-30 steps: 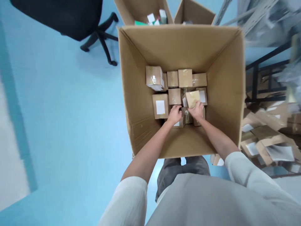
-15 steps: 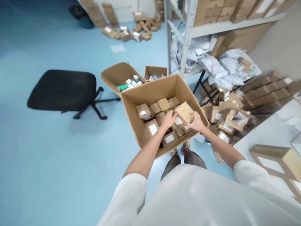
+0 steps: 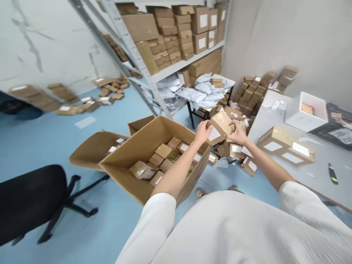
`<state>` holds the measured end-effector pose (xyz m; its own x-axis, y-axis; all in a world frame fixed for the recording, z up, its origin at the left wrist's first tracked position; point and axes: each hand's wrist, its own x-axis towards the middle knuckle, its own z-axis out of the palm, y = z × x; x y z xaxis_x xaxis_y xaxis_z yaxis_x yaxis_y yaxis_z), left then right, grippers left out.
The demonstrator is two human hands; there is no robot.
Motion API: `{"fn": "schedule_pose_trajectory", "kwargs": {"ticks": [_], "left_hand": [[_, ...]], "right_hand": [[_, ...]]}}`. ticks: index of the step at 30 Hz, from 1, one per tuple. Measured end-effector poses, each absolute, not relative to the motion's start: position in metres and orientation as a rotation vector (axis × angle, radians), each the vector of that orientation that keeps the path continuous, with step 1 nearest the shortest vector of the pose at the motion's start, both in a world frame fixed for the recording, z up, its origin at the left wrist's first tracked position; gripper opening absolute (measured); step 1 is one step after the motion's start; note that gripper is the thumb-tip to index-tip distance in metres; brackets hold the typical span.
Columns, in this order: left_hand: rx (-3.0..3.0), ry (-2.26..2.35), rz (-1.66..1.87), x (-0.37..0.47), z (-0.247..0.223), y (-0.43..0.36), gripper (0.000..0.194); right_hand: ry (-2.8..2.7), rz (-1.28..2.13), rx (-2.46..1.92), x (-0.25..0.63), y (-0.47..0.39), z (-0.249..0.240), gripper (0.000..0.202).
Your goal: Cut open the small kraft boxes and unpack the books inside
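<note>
Between my two hands I hold a small brown cardboard box (image 3: 222,123) with a white label on its near side and clear tape over it. My left hand (image 3: 202,132) grips its left end, and my right hand (image 3: 237,133) grips the right end. The held box is in the air just past the right rim of a large open carton (image 3: 129,145). Several smaller taped boxes (image 3: 164,151) lie inside that carton, some with white labels. My left forearm crosses over the carton and hides part of its contents.
A pile of boxes (image 3: 236,150) lies beyond my hands. At right a grey table (image 3: 316,176) bears two labelled boxes (image 3: 286,145), a white bin (image 3: 305,113) and a cutter knife (image 3: 332,173). A metal shelf (image 3: 176,68) stands behind, a black chair (image 3: 33,201) at left.
My hands have lifted the small box up out of the large carton and carried it right, past the rim. The view has turned right, bringing more of the table and shelf into sight.
</note>
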<state>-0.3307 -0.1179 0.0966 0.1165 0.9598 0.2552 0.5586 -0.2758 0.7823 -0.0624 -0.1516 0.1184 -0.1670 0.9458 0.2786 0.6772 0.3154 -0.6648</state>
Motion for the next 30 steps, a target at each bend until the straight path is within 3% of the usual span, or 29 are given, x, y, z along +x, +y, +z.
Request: {"fn": "schedule_pose_trajectory", "kwargs": {"ticks": [13,20,30], "left_hand": [[1.643,1.327,0.645,-0.088,0.027,-0.144,0.042],[1.924,1.275,0.692,-0.049,0.013,-0.137,0.067],[2.19,1.069,0.431,-0.03,0.007,-0.069,0.067]], "right_hand": [[-2.123,0.508,-1.62,0.166,-0.188,0.062,0.064],[-2.27,0.415,-1.713,0.197,-0.182,0.056,0.069],[-2.379,0.386,-1.853,0.229,-0.135,0.067,0.066]]}}
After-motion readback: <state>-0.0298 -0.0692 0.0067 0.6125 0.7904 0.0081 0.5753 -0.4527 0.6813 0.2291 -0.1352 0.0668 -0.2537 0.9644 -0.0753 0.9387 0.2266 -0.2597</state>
